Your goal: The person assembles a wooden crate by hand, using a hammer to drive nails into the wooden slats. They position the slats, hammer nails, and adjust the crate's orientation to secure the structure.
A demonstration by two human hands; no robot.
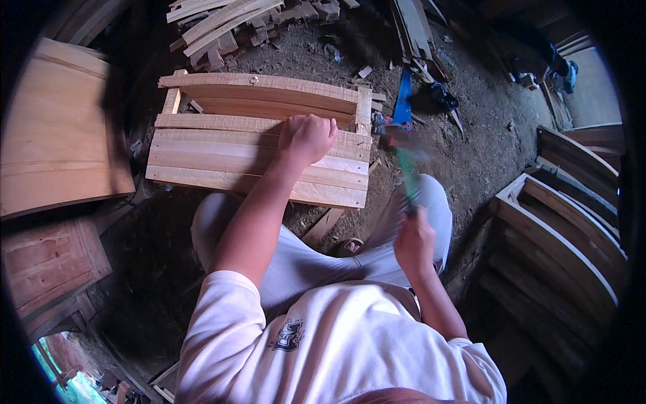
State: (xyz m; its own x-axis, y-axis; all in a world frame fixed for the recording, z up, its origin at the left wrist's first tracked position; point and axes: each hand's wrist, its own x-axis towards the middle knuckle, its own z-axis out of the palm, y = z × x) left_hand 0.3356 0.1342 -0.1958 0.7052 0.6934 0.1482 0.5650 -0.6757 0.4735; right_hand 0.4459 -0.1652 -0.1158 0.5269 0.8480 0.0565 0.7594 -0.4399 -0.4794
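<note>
In front of my knees lies a slatted wooden frame (242, 161), pale boards fixed across end pieces. Its near slats sit close together, with a gap before the far slat (296, 86). My left hand (307, 138) is closed over the upper edge of the near slats, right of the middle, its fingertips partly hidden. To the right, my right hand (414, 239) grips a hammer (406, 168) with a green handle; its head, smeared by motion, is up beside the frame's right end. Small nail heads (361, 182) show along that end.
A blue-bladed saw (403, 97) lies on the dirt floor past the frame, near a black bag (443, 96). Stacked wood strips (225, 27) are at the back. Wooden panels (57, 135) stand at left, and wooden frames (558, 229) at right.
</note>
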